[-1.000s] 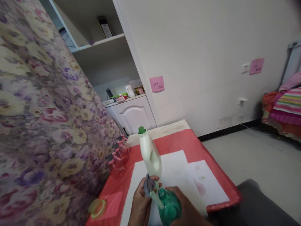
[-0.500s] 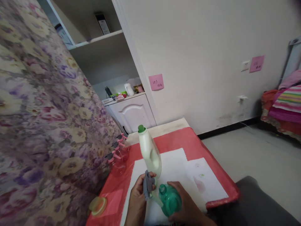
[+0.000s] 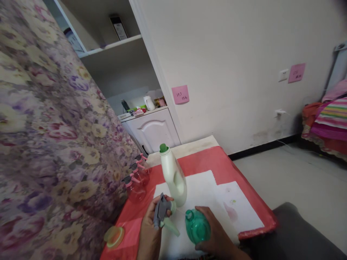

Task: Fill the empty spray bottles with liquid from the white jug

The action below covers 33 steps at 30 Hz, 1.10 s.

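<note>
My left hand (image 3: 150, 224) grips a grey and pale-green trigger spray head (image 3: 162, 210), its trigger pointing down to the right. A thin tube seems to run from its collar toward the green bottle's mouth, but it is too faint to be sure. My right hand (image 3: 214, 233) is wrapped around the transparent green spray bottle (image 3: 197, 227), whose open neck tilts toward the left hand. Just beyond my hands stands a pale-green jug (image 3: 173, 177) with a handle and a green spout (image 3: 163, 147). It rests on white paper (image 3: 200, 186).
Several pink spray bottles (image 3: 136, 192) with dark tops stand along the table's left edge by the floral curtain (image 3: 67, 144). A round yellowish lid or dish (image 3: 115, 236) lies at front left. Red cloth (image 3: 217, 159) covers the table. A dark seat (image 3: 295, 234) stands at right.
The spray head in my left hand has moved left, away from the green bottle's neck, widening the gap. My right hand and the bottle have shifted slightly right.
</note>
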Each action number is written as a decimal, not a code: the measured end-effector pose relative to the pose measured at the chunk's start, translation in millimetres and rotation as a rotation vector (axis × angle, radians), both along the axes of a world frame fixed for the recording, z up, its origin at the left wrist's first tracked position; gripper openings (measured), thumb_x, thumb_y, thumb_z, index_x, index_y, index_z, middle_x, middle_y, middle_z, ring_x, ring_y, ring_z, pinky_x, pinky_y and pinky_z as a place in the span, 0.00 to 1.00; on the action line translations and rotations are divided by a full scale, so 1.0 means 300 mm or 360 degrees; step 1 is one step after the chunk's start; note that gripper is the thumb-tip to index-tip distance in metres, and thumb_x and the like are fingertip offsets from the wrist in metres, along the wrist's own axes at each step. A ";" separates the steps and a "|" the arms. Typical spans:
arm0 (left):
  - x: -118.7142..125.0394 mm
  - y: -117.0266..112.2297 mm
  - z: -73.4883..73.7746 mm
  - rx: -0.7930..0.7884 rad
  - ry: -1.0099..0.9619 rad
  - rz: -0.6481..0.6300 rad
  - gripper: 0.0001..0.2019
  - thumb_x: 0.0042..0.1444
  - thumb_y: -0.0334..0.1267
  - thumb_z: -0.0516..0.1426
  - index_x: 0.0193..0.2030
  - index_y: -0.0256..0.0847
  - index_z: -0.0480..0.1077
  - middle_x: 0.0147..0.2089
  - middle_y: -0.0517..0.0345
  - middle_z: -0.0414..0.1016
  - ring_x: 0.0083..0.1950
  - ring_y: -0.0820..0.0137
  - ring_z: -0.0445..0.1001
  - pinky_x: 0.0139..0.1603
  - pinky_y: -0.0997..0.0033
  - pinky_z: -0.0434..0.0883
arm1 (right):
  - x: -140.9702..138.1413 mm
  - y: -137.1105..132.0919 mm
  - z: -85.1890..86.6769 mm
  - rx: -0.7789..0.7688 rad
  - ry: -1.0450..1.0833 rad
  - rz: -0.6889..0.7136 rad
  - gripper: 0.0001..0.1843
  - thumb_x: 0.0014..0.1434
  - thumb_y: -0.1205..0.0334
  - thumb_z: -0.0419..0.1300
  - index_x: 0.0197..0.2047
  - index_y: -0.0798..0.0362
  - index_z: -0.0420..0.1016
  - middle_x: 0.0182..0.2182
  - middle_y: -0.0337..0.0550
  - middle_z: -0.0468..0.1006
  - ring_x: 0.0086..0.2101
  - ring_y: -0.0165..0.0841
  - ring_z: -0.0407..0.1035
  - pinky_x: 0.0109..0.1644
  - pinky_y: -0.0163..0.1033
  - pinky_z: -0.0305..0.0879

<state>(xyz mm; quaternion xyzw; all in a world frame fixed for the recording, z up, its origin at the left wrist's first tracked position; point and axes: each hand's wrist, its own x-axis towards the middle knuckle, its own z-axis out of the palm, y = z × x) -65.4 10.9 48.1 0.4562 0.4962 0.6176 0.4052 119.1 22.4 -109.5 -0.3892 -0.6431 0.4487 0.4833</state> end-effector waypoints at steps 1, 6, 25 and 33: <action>0.001 0.000 0.002 0.0008 -0.0010 0.0016 0.25 0.36 0.37 0.71 0.44 0.40 0.75 0.39 0.53 0.82 0.35 0.66 0.77 0.37 0.73 0.72 | -0.001 -0.001 0.002 0.0001 0.0007 -0.0002 0.52 0.30 0.70 0.73 0.61 0.46 0.61 0.58 0.50 0.66 0.59 0.55 0.60 0.65 0.58 0.55; 0.000 -0.008 0.020 0.0059 0.0035 0.0073 0.34 0.38 0.37 0.71 0.55 0.44 0.69 0.41 0.55 0.81 0.40 0.65 0.79 0.39 0.74 0.73 | 0.003 -0.001 0.012 -0.0018 -0.0010 -0.0005 0.53 0.30 0.71 0.73 0.61 0.45 0.60 0.58 0.48 0.66 0.60 0.53 0.60 0.65 0.57 0.55; -0.038 -0.120 0.167 0.0138 0.0392 0.0477 0.28 0.43 0.46 0.69 0.52 0.46 0.74 0.46 0.56 0.81 0.48 0.61 0.78 0.52 0.69 0.71 | 0.010 -0.010 0.033 -0.0158 -0.0002 -0.0001 0.53 0.31 0.75 0.70 0.62 0.47 0.60 0.60 0.50 0.66 0.61 0.54 0.59 0.67 0.57 0.52; -0.113 -0.093 0.118 0.0150 0.0224 0.0498 0.31 0.43 0.44 0.69 0.56 0.47 0.71 0.49 0.58 0.80 0.46 0.68 0.77 0.47 0.77 0.72 | 0.012 -0.009 0.042 -0.0188 -0.0072 0.0000 0.52 0.33 0.72 0.69 0.63 0.49 0.59 0.62 0.51 0.64 0.63 0.52 0.57 0.68 0.55 0.52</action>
